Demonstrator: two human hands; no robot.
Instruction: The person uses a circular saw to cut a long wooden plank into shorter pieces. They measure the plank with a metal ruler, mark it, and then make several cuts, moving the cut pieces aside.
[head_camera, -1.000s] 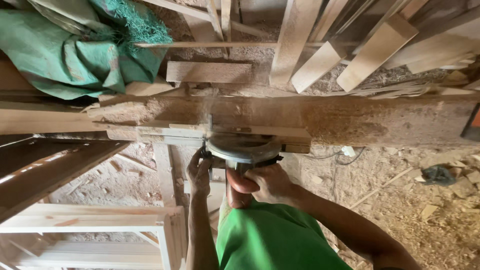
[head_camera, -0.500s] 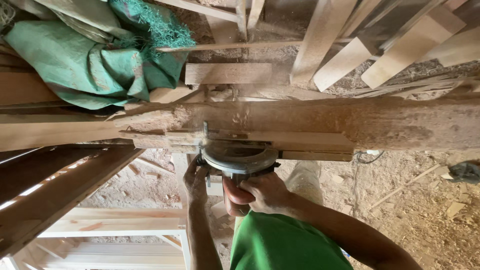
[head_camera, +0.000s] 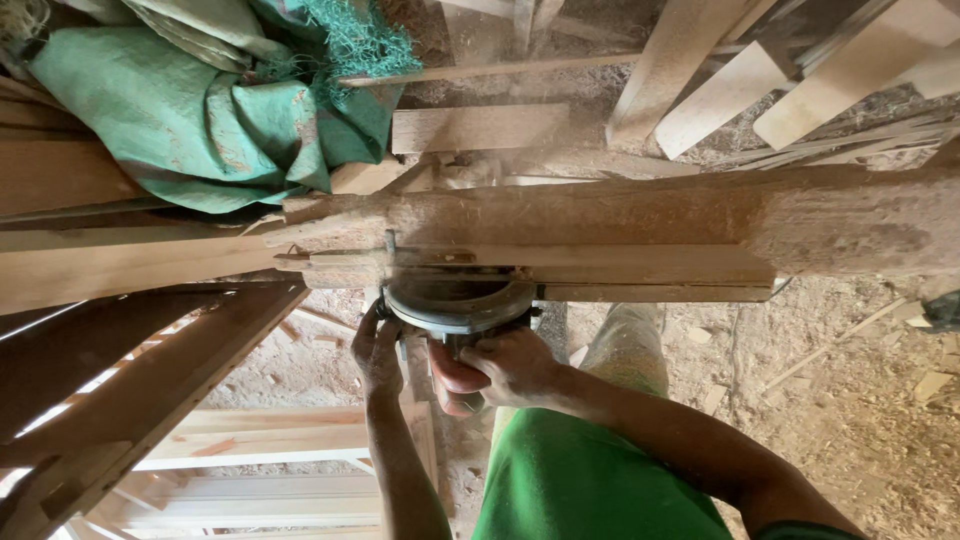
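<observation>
Both hands (head_camera: 378, 352) (head_camera: 515, 366) grip circular saw (head_camera: 458, 300) at plank (head_camera: 560, 270) edge.

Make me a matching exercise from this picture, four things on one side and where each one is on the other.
Things:
1. green cloth
2. power saw
3. left hand
4. right hand

Places:
A. on the saw's handle
B. heaped at the upper left
C. at the saw's left side
D. against the long plank

Pairs: 1-B, 2-D, 3-C, 4-A

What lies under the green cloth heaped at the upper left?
The green cloth rests on wooden planks, whose ends stick out below and beside it. Whatever else is beneath is covered by its folds.
</observation>
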